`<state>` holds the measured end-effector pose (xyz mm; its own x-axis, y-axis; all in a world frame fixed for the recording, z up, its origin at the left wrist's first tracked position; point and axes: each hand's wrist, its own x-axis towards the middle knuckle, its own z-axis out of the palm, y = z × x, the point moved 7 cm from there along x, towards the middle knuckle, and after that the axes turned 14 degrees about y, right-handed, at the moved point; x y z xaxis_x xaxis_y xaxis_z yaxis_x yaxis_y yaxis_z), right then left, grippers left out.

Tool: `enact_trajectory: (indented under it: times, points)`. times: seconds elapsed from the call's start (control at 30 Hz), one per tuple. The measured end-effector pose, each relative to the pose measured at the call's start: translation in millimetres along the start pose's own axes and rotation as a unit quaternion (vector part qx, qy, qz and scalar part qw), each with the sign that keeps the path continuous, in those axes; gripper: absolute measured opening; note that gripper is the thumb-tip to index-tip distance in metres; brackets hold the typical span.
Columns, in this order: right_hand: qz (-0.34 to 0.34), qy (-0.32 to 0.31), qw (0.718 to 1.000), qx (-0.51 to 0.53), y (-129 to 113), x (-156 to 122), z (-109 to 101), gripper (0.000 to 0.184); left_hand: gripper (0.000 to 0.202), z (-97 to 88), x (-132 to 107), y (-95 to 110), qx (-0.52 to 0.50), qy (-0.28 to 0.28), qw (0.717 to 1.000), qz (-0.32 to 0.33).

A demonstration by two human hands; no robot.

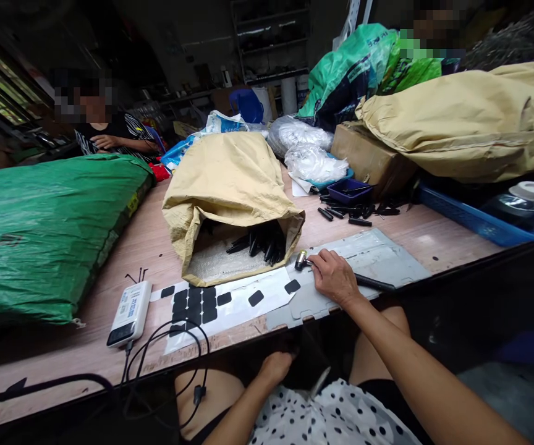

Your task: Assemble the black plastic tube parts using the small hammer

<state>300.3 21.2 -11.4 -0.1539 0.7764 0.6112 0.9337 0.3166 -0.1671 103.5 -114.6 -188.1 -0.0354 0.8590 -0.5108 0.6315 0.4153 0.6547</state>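
Note:
My right hand [334, 275] rests on a grey metal plate [387, 256] at the table's front edge, its fingers curled over a small hammer [302, 260] whose black handle [374, 283] runs out to the right. Just left of it lies a white sheet [243, 303] with several black square pads [195, 305]. My left hand [276, 366] is down below the table edge, by my lap; its fingers are hidden. An open tan sack [230, 191] lies behind the sheet, with black rod-like parts [260, 240] inside its mouth.
A green sack [39, 228] fills the left side. A white power bank [130, 312] with a black cable [169, 355] lies front left. A blue tray [350, 190], loose black parts [350, 213], a blue basket [494, 222], bags and a box stand behind. A person [104, 133] sits far left.

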Motion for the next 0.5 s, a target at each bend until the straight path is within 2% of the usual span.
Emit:
enact_trajectory:
  times: [0.07,0.1,0.17,0.23,0.27,0.3,0.33,0.4,0.47,0.5]
  points:
    - [0.000,0.001,1.000,0.000,-0.2,0.4,-0.2,0.023,0.032,-4.0,-11.1,20.6,0.016,-0.027,0.999,0.020]
    - [-0.001,0.000,1.000,-0.001,-0.3,0.4,-0.3,0.022,0.033,-7.1,-20.2,35.2,0.024,-0.059,0.997,0.047]
    - [-0.001,-0.002,1.000,-0.004,-0.4,0.4,-0.3,0.022,0.032,-17.3,-43.2,71.5,0.015,-0.158,0.979,0.126]
    - [-0.001,-0.002,1.000,-0.006,-0.6,0.2,-0.6,0.022,0.031,-39.6,-60.1,107.0,-0.052,-0.244,0.955,0.163]
    - [-0.002,-0.002,1.000,-0.006,-0.7,0.1,-0.7,0.022,0.034,-55.6,-60.2,122.3,-0.093,-0.259,0.948,0.160]
    - [-0.001,-0.001,1.000,-0.005,-0.7,0.0,-0.7,0.022,0.036,-75.1,-52.9,136.3,-0.127,-0.239,0.948,0.165]
    - [-0.001,0.000,1.000,-0.004,-0.6,-0.1,-0.6,0.022,0.036,-98.6,-37.8,148.2,-0.156,-0.174,0.957,0.174]
    - [-0.002,0.000,1.000,-0.002,-0.4,-0.3,0.0,0.022,0.032,-153.1,2.3,162.1,-0.190,0.044,0.961,0.196]
    - [-0.003,0.001,1.000,0.000,-0.2,-0.4,0.5,0.022,0.026,-198.5,37.6,163.3,-0.164,0.262,0.932,0.192]
    - [-0.003,0.003,1.000,0.001,-0.1,-0.5,0.7,0.022,0.024,-212.4,52.6,162.1,-0.124,0.336,0.916,0.178]
